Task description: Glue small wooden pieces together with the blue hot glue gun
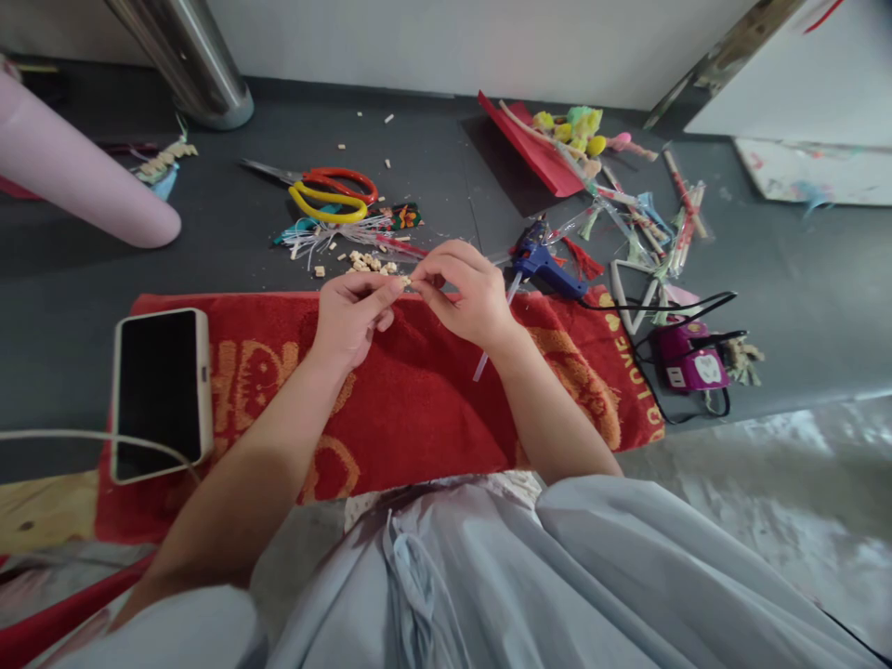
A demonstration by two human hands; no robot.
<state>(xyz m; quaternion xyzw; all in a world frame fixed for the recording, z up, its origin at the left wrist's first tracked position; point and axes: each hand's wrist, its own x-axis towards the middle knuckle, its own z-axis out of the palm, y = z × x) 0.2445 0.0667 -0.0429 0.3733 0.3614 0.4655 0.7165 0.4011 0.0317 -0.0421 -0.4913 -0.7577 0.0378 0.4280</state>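
My left hand [355, 311] pinches a small cream-coloured piece [405, 280] between thumb and forefinger. The fingertips of my right hand [468, 290] close on the same piece from the other side; its exact shape is too small to make out. Just beyond my left fingers lies a loose heap of similar cream pieces [369, 262]. A blue glue gun [547, 265] with a clear glue stick rests to the right of my right hand. Farther off are scissors [334, 193] with red and yellow handles, beside a bundle of white strings [327, 240].
A red towel [432, 390] covers the table's near edge, with a phone-like device [159, 390] on its left. A pink cylinder [84, 167] and a metal one [202, 70] stand at left. Rolled paper sticks [687, 232], red paper [533, 149] and a corded purple box [689, 358] lie right.
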